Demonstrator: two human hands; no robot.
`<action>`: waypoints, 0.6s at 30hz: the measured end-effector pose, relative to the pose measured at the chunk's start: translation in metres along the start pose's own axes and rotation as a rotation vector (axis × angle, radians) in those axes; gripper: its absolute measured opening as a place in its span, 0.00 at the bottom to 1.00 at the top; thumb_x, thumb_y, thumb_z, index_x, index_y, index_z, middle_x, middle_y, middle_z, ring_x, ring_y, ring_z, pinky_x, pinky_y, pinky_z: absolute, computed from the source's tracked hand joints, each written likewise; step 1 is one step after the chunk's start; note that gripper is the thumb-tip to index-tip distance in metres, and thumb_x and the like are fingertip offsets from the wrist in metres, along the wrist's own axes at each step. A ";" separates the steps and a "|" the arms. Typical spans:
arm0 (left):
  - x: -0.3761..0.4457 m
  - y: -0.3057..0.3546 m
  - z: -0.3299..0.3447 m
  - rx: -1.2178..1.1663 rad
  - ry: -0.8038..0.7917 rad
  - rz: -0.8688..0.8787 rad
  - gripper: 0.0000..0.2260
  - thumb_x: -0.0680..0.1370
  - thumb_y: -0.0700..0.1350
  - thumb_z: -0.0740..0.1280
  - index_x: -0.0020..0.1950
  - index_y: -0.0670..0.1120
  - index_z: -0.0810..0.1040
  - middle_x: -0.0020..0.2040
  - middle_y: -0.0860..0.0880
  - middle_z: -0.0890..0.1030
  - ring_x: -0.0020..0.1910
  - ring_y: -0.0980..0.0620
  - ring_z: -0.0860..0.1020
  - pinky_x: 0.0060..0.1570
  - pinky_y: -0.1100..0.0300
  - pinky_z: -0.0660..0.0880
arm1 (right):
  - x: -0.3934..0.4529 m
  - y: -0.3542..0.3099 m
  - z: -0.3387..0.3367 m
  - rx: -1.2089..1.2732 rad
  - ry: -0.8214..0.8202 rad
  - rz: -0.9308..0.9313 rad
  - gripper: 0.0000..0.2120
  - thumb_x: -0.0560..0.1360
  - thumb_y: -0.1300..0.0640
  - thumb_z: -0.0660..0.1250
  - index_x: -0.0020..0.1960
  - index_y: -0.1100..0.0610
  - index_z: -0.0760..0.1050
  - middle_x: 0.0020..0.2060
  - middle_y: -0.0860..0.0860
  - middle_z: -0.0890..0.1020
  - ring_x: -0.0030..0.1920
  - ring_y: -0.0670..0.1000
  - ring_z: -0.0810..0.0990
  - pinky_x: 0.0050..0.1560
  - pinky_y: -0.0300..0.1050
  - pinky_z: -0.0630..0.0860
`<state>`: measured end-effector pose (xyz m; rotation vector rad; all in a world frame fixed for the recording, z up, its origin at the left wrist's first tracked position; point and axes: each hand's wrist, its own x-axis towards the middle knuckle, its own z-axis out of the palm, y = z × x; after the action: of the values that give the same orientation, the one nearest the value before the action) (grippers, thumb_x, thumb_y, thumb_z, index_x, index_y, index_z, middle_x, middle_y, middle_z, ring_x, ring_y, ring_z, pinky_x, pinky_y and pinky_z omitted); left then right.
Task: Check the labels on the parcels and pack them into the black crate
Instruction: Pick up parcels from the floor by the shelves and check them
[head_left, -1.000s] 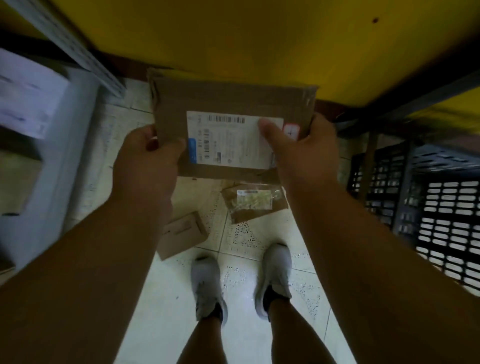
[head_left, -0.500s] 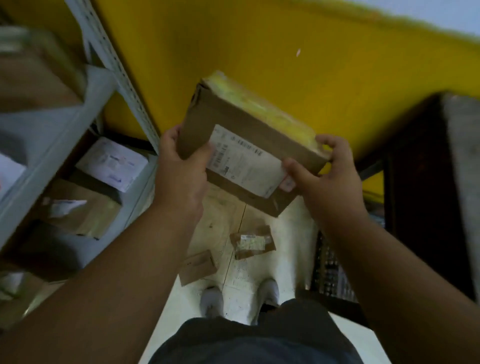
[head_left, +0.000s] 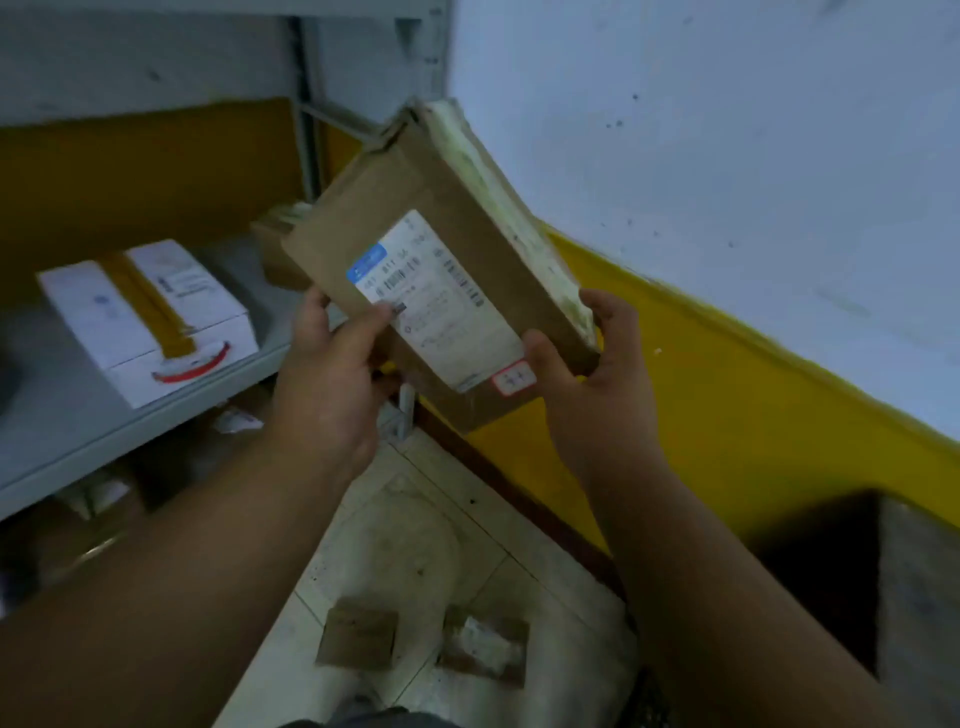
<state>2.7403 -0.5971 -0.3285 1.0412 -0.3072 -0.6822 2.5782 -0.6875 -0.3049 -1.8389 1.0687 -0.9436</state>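
Both hands hold a flat brown cardboard parcel (head_left: 415, 208) up in front of me, tilted, its white shipping label (head_left: 441, 306) facing me. My left hand (head_left: 332, 374) grips its lower left corner with the thumb on the label. At the lower right edge, my right hand (head_left: 592, 384) clasps the parcel beside a small red-bordered sticker (head_left: 513, 378). Two small brown parcels (head_left: 358, 639) (head_left: 485, 647) lie on the tiled floor below. The black crate is mostly out of view; only a dark sliver (head_left: 649, 696) shows at the bottom right.
A grey metal shelf (head_left: 67, 415) on the left carries a white box with yellow tape (head_left: 145, 317) and a brown box (head_left: 275, 254) behind the held parcel. A white and yellow wall (head_left: 727, 374) rises at right. A dark block (head_left: 857, 582) stands low right.
The parcel has risen from over the floor to chest height and tilted, label still toward me. My view swung up and left, from the floor and crate to the shelf.
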 end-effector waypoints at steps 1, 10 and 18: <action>-0.011 0.003 -0.005 0.008 0.000 0.035 0.22 0.78 0.40 0.66 0.70 0.55 0.70 0.60 0.50 0.83 0.60 0.44 0.80 0.51 0.45 0.79 | -0.002 -0.002 0.001 -0.043 -0.063 -0.040 0.25 0.76 0.43 0.69 0.71 0.39 0.64 0.64 0.43 0.75 0.59 0.43 0.78 0.50 0.43 0.81; -0.156 0.016 -0.057 0.250 0.429 0.203 0.28 0.78 0.33 0.64 0.71 0.59 0.69 0.60 0.49 0.82 0.58 0.41 0.80 0.52 0.40 0.80 | -0.088 -0.024 0.029 -0.058 -0.555 -0.289 0.30 0.75 0.40 0.66 0.73 0.43 0.61 0.65 0.44 0.76 0.58 0.41 0.79 0.55 0.44 0.80; -0.303 0.046 -0.124 0.327 0.793 0.315 0.36 0.74 0.29 0.64 0.74 0.60 0.65 0.61 0.57 0.81 0.62 0.57 0.78 0.63 0.47 0.75 | -0.217 -0.083 0.062 -0.050 -0.832 -0.451 0.18 0.80 0.47 0.63 0.68 0.47 0.67 0.61 0.46 0.78 0.55 0.44 0.78 0.47 0.33 0.70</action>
<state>2.5950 -0.3003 -0.3252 1.4496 0.1185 0.0979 2.5792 -0.4474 -0.3011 -2.2422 0.1699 -0.2913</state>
